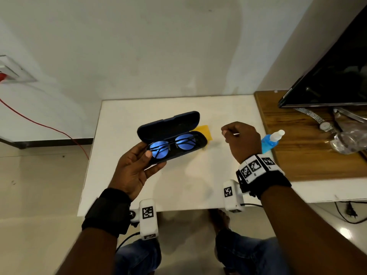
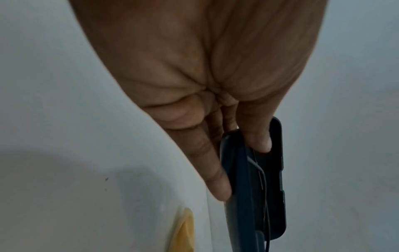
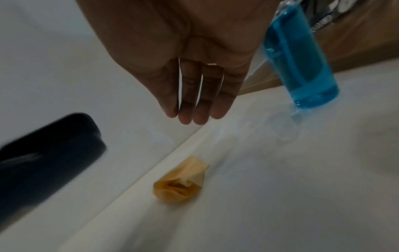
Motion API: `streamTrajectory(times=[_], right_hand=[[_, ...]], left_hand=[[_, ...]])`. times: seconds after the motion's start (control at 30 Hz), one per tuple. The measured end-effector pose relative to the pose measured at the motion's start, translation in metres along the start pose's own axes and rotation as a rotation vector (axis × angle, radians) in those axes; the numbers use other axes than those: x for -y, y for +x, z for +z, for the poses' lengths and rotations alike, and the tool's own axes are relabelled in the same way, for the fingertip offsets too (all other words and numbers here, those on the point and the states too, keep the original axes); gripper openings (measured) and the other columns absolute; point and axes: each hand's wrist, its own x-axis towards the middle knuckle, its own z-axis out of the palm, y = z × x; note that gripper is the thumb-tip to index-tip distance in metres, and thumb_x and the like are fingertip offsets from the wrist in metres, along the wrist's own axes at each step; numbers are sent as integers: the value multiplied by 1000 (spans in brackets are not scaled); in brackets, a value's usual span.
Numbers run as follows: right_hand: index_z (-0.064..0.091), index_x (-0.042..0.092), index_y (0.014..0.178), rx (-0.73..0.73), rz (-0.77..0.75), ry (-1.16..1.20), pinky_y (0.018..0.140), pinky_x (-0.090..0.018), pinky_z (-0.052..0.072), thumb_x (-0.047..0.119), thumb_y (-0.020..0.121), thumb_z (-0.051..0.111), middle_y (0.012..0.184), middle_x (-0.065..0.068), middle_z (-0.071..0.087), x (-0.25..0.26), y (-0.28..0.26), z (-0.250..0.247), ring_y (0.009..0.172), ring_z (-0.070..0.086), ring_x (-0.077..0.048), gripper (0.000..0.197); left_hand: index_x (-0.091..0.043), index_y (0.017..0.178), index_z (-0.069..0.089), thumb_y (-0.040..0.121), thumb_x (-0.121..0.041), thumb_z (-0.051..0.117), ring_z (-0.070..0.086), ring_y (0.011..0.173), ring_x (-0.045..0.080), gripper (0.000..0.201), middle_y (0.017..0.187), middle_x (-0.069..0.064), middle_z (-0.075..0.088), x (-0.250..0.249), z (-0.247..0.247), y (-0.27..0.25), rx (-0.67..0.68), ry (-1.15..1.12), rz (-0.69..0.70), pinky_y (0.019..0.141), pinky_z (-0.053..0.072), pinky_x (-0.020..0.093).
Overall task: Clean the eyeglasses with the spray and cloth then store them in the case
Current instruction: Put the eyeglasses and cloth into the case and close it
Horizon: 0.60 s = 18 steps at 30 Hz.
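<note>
We note the left hand (image 1: 137, 169) gripping the open case (image 1: 170, 135), thumb over its rim, eyeglasses (image 1: 170, 145) inside. Behind the case lies the cloth (image 1: 204, 132). Right of it, the right hand (image 1: 241, 140) hovers, fingers loosely together, holding nothing.

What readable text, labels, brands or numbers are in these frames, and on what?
No readable words, brands or numbers in any view.
Square black-and-white marker codes on the right wristband and on the white wrist camera housings: patterns only, no letters.
Blue spray bottle: no label visible.
Dark blue case, held by the left hand: no brand mark seen.
Wristwatch on the wooden shelf: dial too small to read.
</note>
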Motion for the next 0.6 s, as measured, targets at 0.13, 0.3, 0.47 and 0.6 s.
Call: streamTrajectory(times=[0.13, 0.3, 0.47, 0.6], right_hand=[[69, 24, 105, 200, -81, -260, 89, -31, 49, 19, 88, 67, 109, 1, 69, 2, 21, 27, 99, 65, -21, 17], [57, 27, 127, 329, -95, -501, 91, -42, 49, 31, 92, 60, 129, -7, 52, 12, 35, 52, 115, 54, -33, 35], [51, 32, 132, 375, -163, -540, 87, -44, 51, 43, 93, 57, 129, -6, 44, 23, 32, 64, 115, 51, -33, 42], [46, 35, 132, 498, -162, -693, 86, -42, 48, 57, 84, 63, 124, -5, 47, 23, 31, 69, 113, 51, -32, 55]], left_hand=[[-9, 127, 57, 87, -14, 53, 67, 108, 29, 41, 120, 11, 68, -6, -11, 2, -53, -27, 42, 82, 58, 36], [-8, 129, 56, 81, -19, 62, 66, 112, 31, 50, 128, 16, 64, -9, -16, 4, -74, -47, 52, 82, 58, 36], [-9, 132, 55, 76, -23, 66, 64, 115, 32, 58, 130, 16, 62, -10, -20, 6, -79, -67, 63, 82, 58, 36], [-10, 130, 57, 74, -23, 68, 64, 115, 32, 59, 129, 16, 63, -12, -22, 8, -88, -92, 67, 81, 58, 36]])
